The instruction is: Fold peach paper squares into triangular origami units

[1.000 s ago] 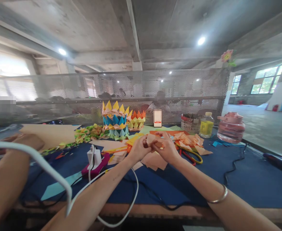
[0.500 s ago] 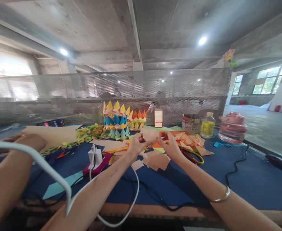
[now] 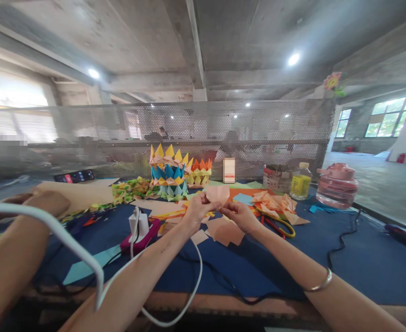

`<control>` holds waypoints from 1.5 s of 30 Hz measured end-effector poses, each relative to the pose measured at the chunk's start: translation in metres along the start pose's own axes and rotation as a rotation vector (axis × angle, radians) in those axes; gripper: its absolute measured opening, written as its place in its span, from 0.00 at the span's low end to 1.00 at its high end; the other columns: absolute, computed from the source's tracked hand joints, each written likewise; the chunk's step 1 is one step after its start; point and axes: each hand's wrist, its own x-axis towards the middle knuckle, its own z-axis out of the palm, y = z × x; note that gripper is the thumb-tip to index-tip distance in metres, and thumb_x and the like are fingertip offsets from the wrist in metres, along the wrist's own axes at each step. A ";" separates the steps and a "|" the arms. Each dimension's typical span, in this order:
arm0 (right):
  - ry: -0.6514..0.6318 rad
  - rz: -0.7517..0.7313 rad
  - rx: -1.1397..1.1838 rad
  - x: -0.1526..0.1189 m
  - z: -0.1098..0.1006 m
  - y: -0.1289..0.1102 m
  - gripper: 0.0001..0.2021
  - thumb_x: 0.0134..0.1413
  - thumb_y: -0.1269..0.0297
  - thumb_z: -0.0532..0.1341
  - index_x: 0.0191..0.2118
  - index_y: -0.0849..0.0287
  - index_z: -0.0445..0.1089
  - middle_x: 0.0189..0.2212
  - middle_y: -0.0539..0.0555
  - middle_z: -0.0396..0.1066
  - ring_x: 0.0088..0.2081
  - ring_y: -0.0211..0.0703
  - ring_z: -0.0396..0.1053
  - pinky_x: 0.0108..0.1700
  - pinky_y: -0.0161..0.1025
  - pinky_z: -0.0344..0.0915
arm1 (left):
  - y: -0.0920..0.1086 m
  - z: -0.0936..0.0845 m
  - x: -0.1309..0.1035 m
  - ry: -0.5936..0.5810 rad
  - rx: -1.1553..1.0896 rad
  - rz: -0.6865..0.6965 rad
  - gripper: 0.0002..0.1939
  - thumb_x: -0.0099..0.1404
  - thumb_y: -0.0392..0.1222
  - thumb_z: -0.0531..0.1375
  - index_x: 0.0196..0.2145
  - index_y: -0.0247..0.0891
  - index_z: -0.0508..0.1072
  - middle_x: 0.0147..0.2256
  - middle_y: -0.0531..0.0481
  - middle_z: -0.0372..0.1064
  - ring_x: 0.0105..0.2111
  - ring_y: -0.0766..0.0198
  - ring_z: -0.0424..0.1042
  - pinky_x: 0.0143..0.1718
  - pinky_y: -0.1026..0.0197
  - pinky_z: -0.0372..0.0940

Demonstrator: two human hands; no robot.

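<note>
A small piece of pale peach paper is held up over the table between my two hands. My left hand pinches its left and lower edge. At the bottom, the fingers of my right hand are closed on the same paper, close to my left fingertips. Below lie loose peach paper pieces. Folded orange paper pieces are heaped to the right, beside scissors with yellow handles. Behind stand folded-paper crowns, a blue one and a yellow-tipped one.
A purple power strip with a white plug stands left of my arm, and a white cable loops in front. At far left a co-worker's hand rests by a large paper sheet. A yellow bottle and pink jug stand right.
My right hand has moved down from the paper's right side to its lower edge. The paper now stands more upright, its face showing. A light blue piece behind has come into view.
</note>
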 end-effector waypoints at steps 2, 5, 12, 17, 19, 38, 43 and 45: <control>0.012 0.004 -0.009 0.000 0.001 0.002 0.16 0.45 0.52 0.58 0.20 0.61 0.65 0.18 0.47 0.59 0.23 0.33 0.55 0.27 0.32 0.52 | 0.001 0.001 -0.001 -0.007 -0.015 0.005 0.21 0.38 0.40 0.70 0.30 0.32 0.68 0.24 0.48 0.72 0.24 0.64 0.70 0.29 0.63 0.62; 0.020 0.009 -0.019 0.001 0.001 0.003 0.17 0.45 0.51 0.58 0.21 0.61 0.65 0.18 0.47 0.59 0.24 0.34 0.56 0.27 0.33 0.53 | 0.002 0.002 -0.002 -0.014 -0.027 0.013 0.22 0.37 0.40 0.70 0.31 0.32 0.69 0.25 0.48 0.72 0.25 0.64 0.70 0.29 0.63 0.62; 0.021 -0.003 -0.001 0.001 0.002 0.004 0.17 0.45 0.50 0.58 0.23 0.62 0.67 0.20 0.48 0.61 0.26 0.35 0.58 0.29 0.33 0.54 | 0.000 0.002 -0.002 0.000 -0.028 0.023 0.21 0.38 0.40 0.70 0.30 0.31 0.69 0.26 0.47 0.72 0.26 0.62 0.71 0.29 0.62 0.62; 0.019 -0.005 0.019 -0.001 0.004 0.006 0.18 0.44 0.49 0.59 0.21 0.62 0.66 0.19 0.47 0.60 0.24 0.34 0.56 0.27 0.32 0.52 | 0.001 0.006 -0.003 0.042 -0.022 0.056 0.21 0.38 0.40 0.69 0.30 0.32 0.68 0.26 0.48 0.72 0.26 0.63 0.71 0.29 0.62 0.63; 0.026 -0.004 0.017 -0.001 0.005 0.005 0.19 0.44 0.49 0.59 0.21 0.63 0.66 0.19 0.47 0.60 0.23 0.33 0.56 0.27 0.32 0.52 | 0.002 0.008 -0.004 0.051 -0.009 0.063 0.20 0.38 0.40 0.69 0.30 0.32 0.68 0.26 0.48 0.72 0.26 0.63 0.71 0.30 0.62 0.63; 0.060 0.004 0.012 -0.002 0.003 0.006 0.19 0.44 0.50 0.60 0.21 0.63 0.67 0.20 0.49 0.62 0.24 0.34 0.58 0.27 0.32 0.53 | 0.002 0.006 -0.004 0.029 0.018 0.047 0.22 0.37 0.44 0.70 0.30 0.33 0.69 0.22 0.50 0.70 0.24 0.63 0.70 0.30 0.61 0.63; 0.067 0.034 0.064 -0.002 0.003 0.006 0.18 0.41 0.50 0.61 0.23 0.64 0.69 0.20 0.50 0.65 0.25 0.35 0.60 0.28 0.33 0.55 | 0.003 0.003 -0.003 -0.005 0.007 -0.001 0.23 0.36 0.44 0.70 0.31 0.32 0.72 0.24 0.47 0.72 0.28 0.59 0.72 0.33 0.59 0.63; 0.080 0.053 0.062 -0.002 0.003 0.005 0.18 0.40 0.50 0.62 0.23 0.64 0.70 0.20 0.49 0.66 0.24 0.35 0.61 0.27 0.32 0.55 | 0.003 0.002 -0.003 -0.020 0.010 -0.020 0.23 0.36 0.44 0.70 0.32 0.32 0.73 0.25 0.46 0.73 0.28 0.58 0.72 0.34 0.58 0.64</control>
